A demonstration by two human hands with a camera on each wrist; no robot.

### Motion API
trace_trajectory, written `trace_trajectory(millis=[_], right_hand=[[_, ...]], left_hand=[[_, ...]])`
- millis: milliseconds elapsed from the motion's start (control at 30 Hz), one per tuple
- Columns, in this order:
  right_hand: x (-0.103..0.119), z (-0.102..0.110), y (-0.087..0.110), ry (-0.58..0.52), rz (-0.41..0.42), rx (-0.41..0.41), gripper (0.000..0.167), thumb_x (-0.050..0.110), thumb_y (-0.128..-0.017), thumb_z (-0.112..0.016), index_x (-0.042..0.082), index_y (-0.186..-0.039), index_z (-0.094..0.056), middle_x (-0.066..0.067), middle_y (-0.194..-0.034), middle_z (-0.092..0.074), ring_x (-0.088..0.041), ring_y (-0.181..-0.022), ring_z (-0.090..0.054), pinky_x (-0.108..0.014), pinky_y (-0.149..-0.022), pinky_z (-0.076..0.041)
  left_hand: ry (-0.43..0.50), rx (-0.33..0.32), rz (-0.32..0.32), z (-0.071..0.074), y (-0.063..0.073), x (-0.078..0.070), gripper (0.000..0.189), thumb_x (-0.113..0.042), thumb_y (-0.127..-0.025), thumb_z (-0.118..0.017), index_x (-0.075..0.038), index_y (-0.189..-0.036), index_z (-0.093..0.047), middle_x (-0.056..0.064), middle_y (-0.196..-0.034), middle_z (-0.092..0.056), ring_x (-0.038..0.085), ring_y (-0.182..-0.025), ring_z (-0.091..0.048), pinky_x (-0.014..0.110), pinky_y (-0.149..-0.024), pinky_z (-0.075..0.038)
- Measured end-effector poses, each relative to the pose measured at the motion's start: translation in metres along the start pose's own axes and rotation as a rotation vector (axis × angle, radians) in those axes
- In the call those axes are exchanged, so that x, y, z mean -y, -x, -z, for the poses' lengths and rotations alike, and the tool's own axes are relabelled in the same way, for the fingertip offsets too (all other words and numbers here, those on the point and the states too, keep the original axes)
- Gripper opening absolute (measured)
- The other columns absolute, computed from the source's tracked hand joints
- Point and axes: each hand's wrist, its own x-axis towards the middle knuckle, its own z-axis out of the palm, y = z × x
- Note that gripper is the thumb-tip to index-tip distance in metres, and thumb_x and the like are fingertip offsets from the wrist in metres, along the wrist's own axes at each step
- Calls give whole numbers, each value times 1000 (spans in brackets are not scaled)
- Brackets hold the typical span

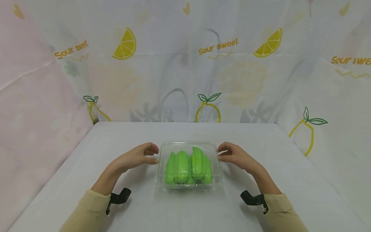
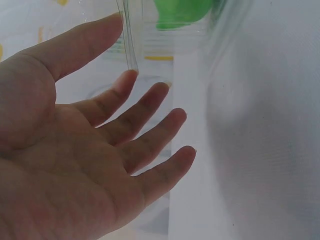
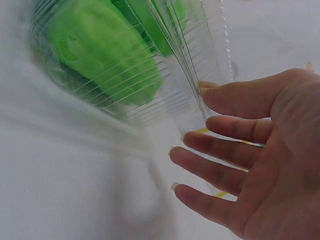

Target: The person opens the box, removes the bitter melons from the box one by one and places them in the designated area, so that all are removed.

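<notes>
A clear plastic clamshell box point(image 1: 189, 187) sits in the middle of the white table with its lid down. Inside it, several bright green ridged pieces point(image 1: 182, 166) stand side by side. My left hand point(image 1: 139, 156) is at the box's left side, thumb and index fingertips right at its rim. At the opposite side, my right hand point(image 1: 238, 156) mirrors it, its thumb and index fingertips at the right rim. The left wrist view shows the left hand's other fingers point(image 2: 165, 135) spread apart. In the right wrist view the other fingers point(image 3: 205, 165) of the right hand are likewise spread, below the rim.
A white cloth point(image 1: 145, 209) covers the tabletop. Behind and beside it hang patterned curtains point(image 1: 174, 64) with lemons and "Sour sweet" lettering. A black wrist mount point(image 1: 118, 197) is on the left forearm, another mount point(image 1: 253, 199) on the right.
</notes>
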Motion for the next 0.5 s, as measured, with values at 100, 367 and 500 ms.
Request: trace_trajectory(millis=[100, 367, 500], right_hand=[[-1, 0, -1, -36, 2, -7, 35, 20, -94, -68, 1, -121, -57, -20, -128, -59, -38, -122, -60, -46, -99, -54], [-8, -7, -3, -179, -5, -25, 28, 14, -90, -69, -5, -109, -61, -14, -101, -65, -16, -92, -64, -33, -82, -57], [-10, -7, -4, -208, -43, -36, 30, 14, -91, -68, -7, -111, -61, -7, -99, -65, -12, -88, -64, -32, -81, -59]], left_hand=[[8, -4, 12, -1, -1, -1, 49, -33, -87, -75, -9, -125, -56, 9, -133, -58, 36, -138, -45, 58, -111, -38], [73, 35, 22, -3, -2, 4, 45, -30, -90, -74, -5, -122, -56, 10, -127, -61, 31, -129, -53, 53, -109, -42], [65, 12, 1, -3, -3, 3, 44, -27, -88, -75, -3, -119, -55, 12, -125, -61, 29, -124, -57, 49, -104, -46]])
